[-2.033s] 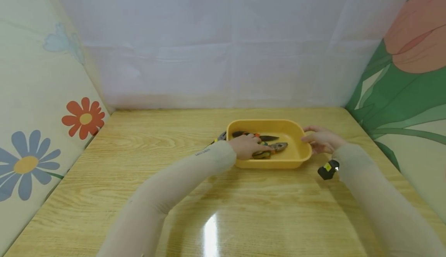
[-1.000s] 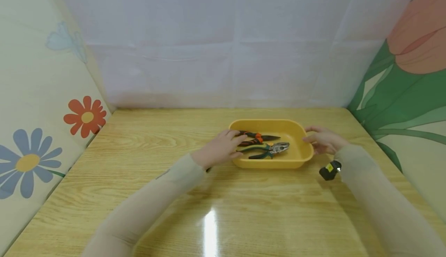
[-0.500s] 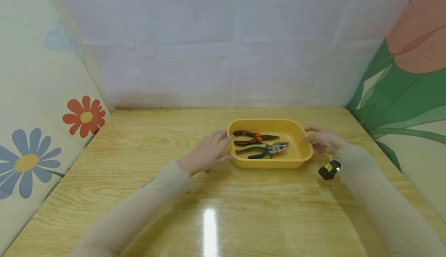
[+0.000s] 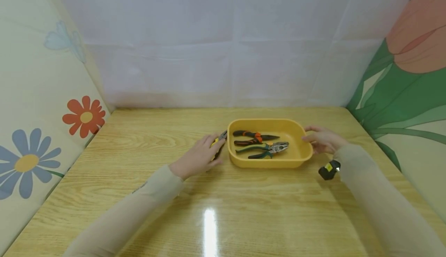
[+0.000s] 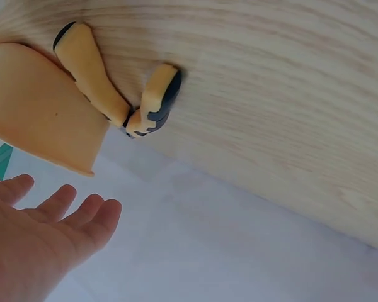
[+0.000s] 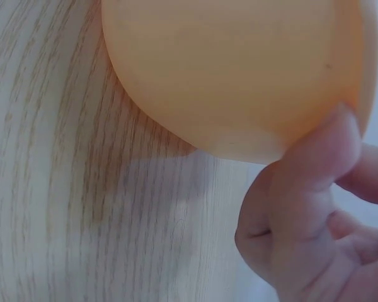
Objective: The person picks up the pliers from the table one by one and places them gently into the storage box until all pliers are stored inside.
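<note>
A yellow plastic basin [image 4: 270, 163] stands on the wooden table. In it lie long-nose pliers [image 4: 258, 136] with black-orange handles and combination pliers [image 4: 266, 148] with green-yellow handles. Left of the basin, other pliers [image 4: 223, 136] rest on the table; the left wrist view shows their yellow-black handles [image 5: 91, 72] spread apart. My left hand [image 4: 198, 156] is over these pliers, hiding part of them in the head view, its fingers extended and apart. My right hand [image 4: 324, 140] holds the basin's right end, thumb [image 6: 327, 141] against its wall near the rim.
A small black-and-yellow object [image 4: 329, 170] shows below the right wrist, beside the sleeve cuff. A white sheet [image 4: 230, 55] hangs behind the table's back edge. Walls with painted flowers border the table left and right.
My left hand has withdrawn from inside the basin and moved left, uncovering the pliers in it, to the pliers outside. My right hand and the basin stay practically in place.
</note>
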Action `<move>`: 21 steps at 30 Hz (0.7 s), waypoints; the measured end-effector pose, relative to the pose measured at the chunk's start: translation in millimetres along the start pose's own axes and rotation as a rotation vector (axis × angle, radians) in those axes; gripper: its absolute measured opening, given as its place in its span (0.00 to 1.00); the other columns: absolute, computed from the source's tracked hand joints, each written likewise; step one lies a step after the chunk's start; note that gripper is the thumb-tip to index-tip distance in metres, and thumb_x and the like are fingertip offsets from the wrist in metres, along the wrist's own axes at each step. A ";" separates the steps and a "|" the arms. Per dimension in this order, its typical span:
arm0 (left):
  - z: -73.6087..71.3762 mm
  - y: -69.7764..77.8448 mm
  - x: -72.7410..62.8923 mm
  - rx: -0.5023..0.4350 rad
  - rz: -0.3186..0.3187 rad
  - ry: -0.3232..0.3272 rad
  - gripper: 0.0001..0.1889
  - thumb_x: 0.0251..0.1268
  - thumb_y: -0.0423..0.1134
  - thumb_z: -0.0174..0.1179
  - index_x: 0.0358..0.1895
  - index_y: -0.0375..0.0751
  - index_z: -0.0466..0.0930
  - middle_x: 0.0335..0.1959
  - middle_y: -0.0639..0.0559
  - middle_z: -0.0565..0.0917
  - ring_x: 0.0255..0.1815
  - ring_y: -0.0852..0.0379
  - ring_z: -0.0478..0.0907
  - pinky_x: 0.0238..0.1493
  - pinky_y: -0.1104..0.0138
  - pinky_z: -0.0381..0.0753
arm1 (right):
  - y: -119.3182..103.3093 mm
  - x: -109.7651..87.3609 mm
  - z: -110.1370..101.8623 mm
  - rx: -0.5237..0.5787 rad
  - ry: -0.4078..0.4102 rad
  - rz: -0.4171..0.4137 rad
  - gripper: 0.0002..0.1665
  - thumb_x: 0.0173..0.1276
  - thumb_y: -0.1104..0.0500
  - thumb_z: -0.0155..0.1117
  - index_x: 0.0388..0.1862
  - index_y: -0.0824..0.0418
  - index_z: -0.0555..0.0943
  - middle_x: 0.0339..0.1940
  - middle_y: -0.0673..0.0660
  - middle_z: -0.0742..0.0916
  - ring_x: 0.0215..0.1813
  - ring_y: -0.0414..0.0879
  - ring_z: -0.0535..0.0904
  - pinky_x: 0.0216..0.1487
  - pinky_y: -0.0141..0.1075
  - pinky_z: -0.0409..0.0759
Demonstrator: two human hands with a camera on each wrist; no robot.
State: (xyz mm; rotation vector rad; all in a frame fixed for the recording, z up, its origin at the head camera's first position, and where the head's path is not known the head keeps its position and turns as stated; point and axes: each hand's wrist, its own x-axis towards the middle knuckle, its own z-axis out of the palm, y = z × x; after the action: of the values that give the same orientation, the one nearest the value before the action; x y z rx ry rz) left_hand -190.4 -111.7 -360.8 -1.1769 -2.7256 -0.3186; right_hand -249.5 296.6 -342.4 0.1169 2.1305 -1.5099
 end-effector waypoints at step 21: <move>12.3 -6.3 -9.1 0.073 -0.053 -0.158 0.39 0.68 0.56 0.58 0.74 0.35 0.59 0.70 0.29 0.59 0.68 0.32 0.59 0.61 0.42 0.67 | -1.4 -3.3 2.5 -0.018 0.001 -0.006 0.29 0.75 0.65 0.51 0.67 0.73 0.51 0.33 0.53 0.80 0.31 0.41 0.79 0.29 0.33 0.79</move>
State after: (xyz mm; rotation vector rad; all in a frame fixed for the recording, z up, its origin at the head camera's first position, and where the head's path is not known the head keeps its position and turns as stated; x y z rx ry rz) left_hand -189.5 -119.2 -375.5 -1.1581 -2.8797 -0.1364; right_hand -246.3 294.5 -340.3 0.1047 2.1463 -1.4945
